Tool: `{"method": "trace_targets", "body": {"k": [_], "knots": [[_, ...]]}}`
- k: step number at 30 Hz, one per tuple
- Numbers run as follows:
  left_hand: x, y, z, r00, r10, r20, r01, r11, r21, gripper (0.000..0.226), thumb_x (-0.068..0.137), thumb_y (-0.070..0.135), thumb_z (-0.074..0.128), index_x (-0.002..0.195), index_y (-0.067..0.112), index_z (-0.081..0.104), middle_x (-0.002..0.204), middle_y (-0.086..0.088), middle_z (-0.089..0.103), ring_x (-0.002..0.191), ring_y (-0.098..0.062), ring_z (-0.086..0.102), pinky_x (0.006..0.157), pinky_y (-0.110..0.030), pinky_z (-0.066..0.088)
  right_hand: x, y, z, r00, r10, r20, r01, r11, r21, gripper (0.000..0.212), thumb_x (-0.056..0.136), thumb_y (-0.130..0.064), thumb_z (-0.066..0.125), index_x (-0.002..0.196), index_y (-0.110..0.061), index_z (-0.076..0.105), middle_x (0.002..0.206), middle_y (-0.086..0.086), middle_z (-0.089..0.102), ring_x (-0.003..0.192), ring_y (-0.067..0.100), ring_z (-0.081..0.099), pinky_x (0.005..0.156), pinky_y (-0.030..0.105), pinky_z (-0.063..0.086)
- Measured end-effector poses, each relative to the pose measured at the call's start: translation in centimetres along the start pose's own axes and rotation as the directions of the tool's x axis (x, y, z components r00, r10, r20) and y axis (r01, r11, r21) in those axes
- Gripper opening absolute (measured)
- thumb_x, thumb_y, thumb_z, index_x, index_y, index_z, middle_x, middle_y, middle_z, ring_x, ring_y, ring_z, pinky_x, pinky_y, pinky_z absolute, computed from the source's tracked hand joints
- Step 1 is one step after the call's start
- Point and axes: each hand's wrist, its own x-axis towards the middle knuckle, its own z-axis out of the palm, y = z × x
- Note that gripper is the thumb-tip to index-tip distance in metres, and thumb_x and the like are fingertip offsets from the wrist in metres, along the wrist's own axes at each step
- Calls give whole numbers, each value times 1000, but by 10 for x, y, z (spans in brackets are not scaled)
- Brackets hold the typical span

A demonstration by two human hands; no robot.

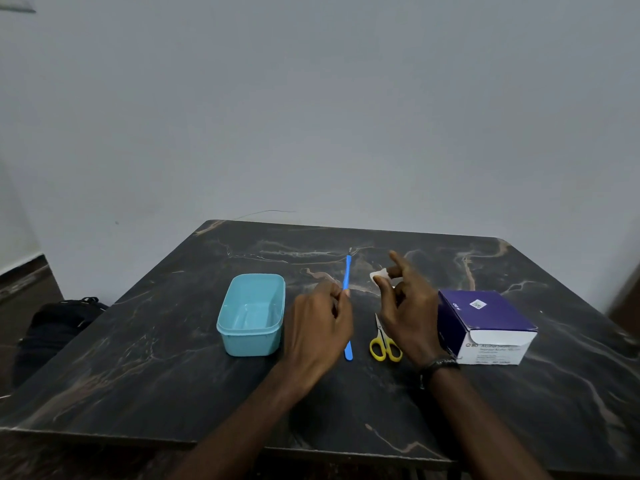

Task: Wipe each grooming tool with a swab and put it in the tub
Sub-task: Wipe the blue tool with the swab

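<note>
My left hand (320,323) grips a long thin blue grooming tool (347,273) around its middle, its metal tip pointing away from me and its lower end showing below the hand. My right hand (407,310) pinches a small white swab (378,274) between thumb and fingers, just right of the tool and apart from it, with the index finger raised. Small scissors with yellow handles (384,344) lie on the table, partly hidden by my right hand. The light blue tub (251,336) stands left of my left hand with nothing in it.
A purple and white box of alcohol swabs (485,325) sits to the right of my right hand. The dark marble table (173,368) ends at a pale wall behind. A black bag (59,323) lies on the floor at the left.
</note>
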Motion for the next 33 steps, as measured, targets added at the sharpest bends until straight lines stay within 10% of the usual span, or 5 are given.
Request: {"method": "trace_targets", "body": {"k": [9, 14, 21, 33], "knots": [[-6, -12, 16, 995, 38, 88, -7, 943, -333, 14, 94, 20, 59, 80, 20, 61, 67, 6, 66, 57, -7, 60, 51, -15, 42, 4, -15, -1, 860, 455, 231, -511, 766, 390, 5, 84, -12, 72, 81, -17, 73, 72, -2, 72, 53, 13, 62, 48, 25, 50], [-12, -18, 20, 992, 41, 122, 6, 931, -364, 13, 93, 17, 60, 81, 12, 64, 63, 5, 67, 57, -14, 64, 52, -30, 51, 6, -14, -2, 746, 533, 399, -662, 536, 524, 9, 86, -9, 68, 90, -2, 72, 59, 1, 60, 49, 9, 47, 45, 19, 38], [-14, -17, 19, 988, 65, 142, -9, 932, -362, 13, 93, 16, 60, 81, 13, 64, 62, 2, 67, 55, -15, 64, 49, -27, 51, 11, -19, -10, 674, 574, 466, -709, 323, 627, 9, 86, -10, 66, 91, -5, 71, 77, 3, 71, 71, 10, 63, 63, 23, 46], [-13, -19, 19, 988, 24, 155, 36, 927, -372, 12, 93, 19, 60, 85, 12, 66, 65, 3, 68, 60, -9, 66, 53, -15, 51, 12, -20, -12, 705, 459, 541, -696, 296, 655, 45, 67, -33, 72, 105, -9, 69, 104, 6, 74, 90, 12, 70, 74, 25, 51]]}}
